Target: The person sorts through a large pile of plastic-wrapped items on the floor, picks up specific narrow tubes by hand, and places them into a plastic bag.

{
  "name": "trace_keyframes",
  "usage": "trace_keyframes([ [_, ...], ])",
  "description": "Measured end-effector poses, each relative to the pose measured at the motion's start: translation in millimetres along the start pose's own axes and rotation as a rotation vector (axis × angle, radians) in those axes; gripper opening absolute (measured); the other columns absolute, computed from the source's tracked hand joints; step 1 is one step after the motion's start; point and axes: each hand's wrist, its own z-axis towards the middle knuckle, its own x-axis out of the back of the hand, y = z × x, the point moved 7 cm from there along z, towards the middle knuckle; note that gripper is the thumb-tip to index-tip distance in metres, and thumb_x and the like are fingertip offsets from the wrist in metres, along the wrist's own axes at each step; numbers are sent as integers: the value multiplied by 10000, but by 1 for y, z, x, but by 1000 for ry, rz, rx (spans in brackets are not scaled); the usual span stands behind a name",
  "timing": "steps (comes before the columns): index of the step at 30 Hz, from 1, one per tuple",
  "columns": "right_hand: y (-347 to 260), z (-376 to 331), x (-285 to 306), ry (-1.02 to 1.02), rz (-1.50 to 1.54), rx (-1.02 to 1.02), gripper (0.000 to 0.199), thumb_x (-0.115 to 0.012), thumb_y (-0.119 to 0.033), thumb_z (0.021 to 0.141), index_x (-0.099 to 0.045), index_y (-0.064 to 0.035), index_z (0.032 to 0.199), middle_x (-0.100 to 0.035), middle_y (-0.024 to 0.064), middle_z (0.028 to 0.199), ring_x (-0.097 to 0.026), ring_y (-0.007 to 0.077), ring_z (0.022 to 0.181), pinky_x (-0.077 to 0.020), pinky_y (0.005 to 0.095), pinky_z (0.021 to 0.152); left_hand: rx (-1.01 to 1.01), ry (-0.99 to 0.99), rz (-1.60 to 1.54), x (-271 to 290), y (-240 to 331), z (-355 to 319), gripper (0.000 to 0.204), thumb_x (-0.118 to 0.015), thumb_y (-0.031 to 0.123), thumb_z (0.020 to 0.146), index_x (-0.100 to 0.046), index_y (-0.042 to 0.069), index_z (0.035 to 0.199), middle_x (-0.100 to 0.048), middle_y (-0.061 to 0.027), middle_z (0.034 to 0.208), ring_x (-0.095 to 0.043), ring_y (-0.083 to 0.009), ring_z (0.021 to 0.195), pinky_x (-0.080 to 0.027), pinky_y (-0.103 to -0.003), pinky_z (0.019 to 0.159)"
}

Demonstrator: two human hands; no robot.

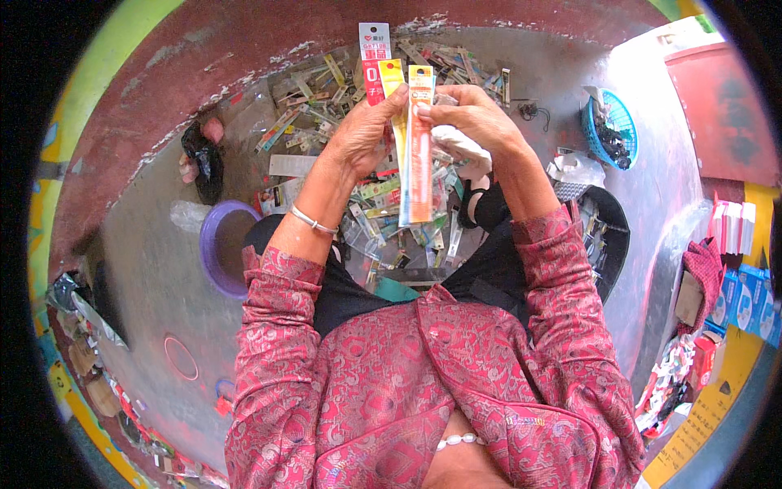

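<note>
Orange slim packet [419, 163] sits in the R hand [476, 122], thumb on its face & fingers behind, pinching it near the top; its long end hangs below the thumb, toward the wearer. L hand [365, 130] is right beside it, also pinching: thumb on a yellow packet [391, 75] that pokes up past the thumb tip & overlaps the orange one's L edge. Red-and-white card [374, 53] sticks up just beyond the L fingertips; can't tell exactly how it's gripped. White crumpled wad [462, 145] shows under the R palm; can't tell if held. Silver bangle [312, 218] is on the L wrist.

Below & beyond both hands: big loose pile of packets [371, 196] on the floor, mixed colours, running btwn the wearer's legs. White strip [291, 165] lies just L of the L hand, at the pile's edge. Farther off, black tub [617, 224] w/ packets inside, R of & below the R hand; purple tub [213, 244] L of & below the L hand; black bag [208, 167] well L of the L hand; blue basket [626, 122] w/ dark stuff, well R of the R hand.
</note>
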Motion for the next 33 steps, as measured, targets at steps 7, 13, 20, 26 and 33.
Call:
trace_keyframes([
  [7,11,4,-3,158,-56,9,257,-615,-145,730,-591,37,909,-613,63,795,-561,116,682,-446,243,630,60,40,-94,10,-14,10,419,-506,410,850,-522,22,1009,-597,-66,872,-575,-135,745,-476,-268,659],
  [13,-8,1,-10,106,-166,83,377,-643,-148,668,-577,30,993,-610,75,856,-559,119,770,-437,249,723,129,39,90,4,-10,4,499,-523,503,800,-510,36,977,-569,-38,780,-565,-127,684,-486,-283,591],
  [20,13,9,2,167,-141,-37,200,-656,-174,716,-602,6,786,-584,33,660,-523,85,532,-404,216,487,183,-73,112,-6,-19,5,612,-543,590,730,-493,47,1007,-567,-16,750,-562,-97,635,-486,-244,540],
  [26,13,0,5,269,-55,-89,150,-652,-142,728,-602,-9,776,-593,43,680,-546,94,558,-425,215,517,134,55,28,2,-24,8,579,-506,573,769,-518,47,1011,-583,-26,773,-570,-103,619,-486,-239,529],
  [33,11,6,22,275,303,-36,139,-659,-102,700,-601,-13,790,-614,72,711,-589,143,580,-472,263,542,245,18,-225,13,-27,14,437,-531,443,822,-534,51,1015,-623,-70,896,-618,-154,694,-526,-270,604],
])
